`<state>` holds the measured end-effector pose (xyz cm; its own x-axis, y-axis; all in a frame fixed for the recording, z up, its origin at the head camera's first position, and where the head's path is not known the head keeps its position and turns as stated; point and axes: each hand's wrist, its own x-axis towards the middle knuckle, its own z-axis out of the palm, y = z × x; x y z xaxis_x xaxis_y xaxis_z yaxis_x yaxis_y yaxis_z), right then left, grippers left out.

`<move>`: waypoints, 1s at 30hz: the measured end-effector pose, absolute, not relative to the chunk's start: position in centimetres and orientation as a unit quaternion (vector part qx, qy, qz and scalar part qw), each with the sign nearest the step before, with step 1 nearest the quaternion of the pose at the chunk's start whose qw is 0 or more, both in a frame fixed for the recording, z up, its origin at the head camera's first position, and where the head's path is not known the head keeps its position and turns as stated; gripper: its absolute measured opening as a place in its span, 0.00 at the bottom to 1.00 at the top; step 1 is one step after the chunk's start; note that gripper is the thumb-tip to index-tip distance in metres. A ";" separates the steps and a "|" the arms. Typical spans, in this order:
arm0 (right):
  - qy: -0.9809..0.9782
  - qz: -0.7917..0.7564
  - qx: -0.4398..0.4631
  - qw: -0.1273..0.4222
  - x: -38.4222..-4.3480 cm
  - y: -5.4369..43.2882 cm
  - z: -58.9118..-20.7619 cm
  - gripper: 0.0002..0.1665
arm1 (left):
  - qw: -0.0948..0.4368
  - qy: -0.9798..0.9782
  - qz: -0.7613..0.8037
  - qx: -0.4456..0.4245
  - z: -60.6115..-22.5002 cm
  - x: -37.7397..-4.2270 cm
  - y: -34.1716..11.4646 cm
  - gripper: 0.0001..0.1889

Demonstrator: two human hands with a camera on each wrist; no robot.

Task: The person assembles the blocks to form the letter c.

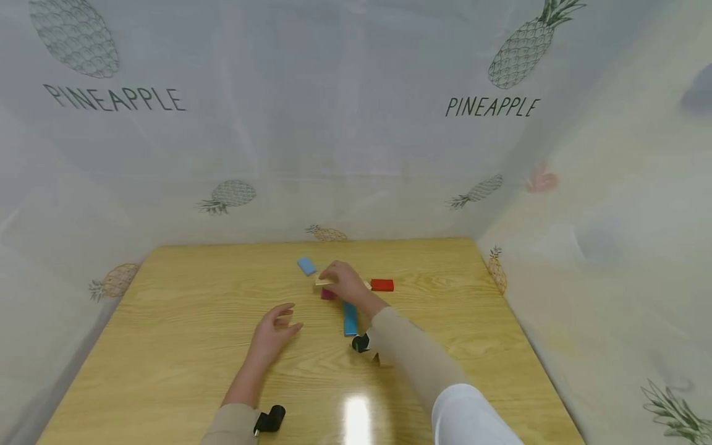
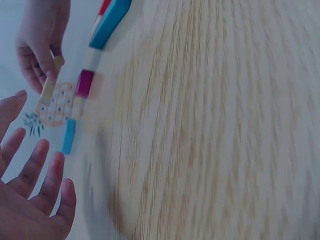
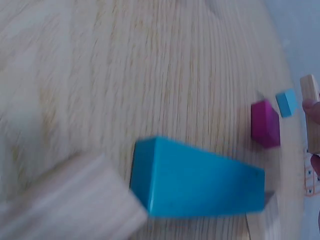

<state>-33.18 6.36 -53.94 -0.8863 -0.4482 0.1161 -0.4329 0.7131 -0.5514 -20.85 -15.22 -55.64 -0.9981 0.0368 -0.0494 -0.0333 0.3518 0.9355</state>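
My right hand (image 1: pixel 346 283) pinches a plain wooden block (image 2: pixel 51 82) between thumb and fingers, held up over the far part of the table. Close below it sits a magenta block (image 3: pixel 265 124). A small light blue block (image 1: pixel 306 266) lies just beyond, to the left. Under my right wrist a long blue block (image 1: pixel 350 319) points toward me. My left hand (image 1: pixel 272 334) hovers over the table to the left of the blocks, fingers spread and slightly bent, holding nothing.
A red block (image 1: pixel 382 285) lies right of my right hand. Another plain wooden block (image 3: pixel 75 200) is near the blue one, partly under my right sleeve in the head view. Behind the wooden table (image 1: pixel 183 346) hangs a pineapple-print curtain (image 1: pixel 311 154).
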 end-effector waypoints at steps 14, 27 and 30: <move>0.925 -0.328 -0.191 0.014 -31.7 11.0 -53.4 0.13 | 0.028 0.826 0.561 0.047 -55.7 -22.2 -10.5 0.27; 0.929 -0.335 -0.156 -0.010 -30.7 15.5 -53.1 0.14 | 0.011 0.835 0.530 0.146 -57.4 -23.1 -6.7 0.29; 0.930 -0.337 -0.145 -0.017 -30.7 16.6 -53.1 0.13 | 0.010 0.845 0.504 0.175 -57.6 -23.5 -6.2 0.30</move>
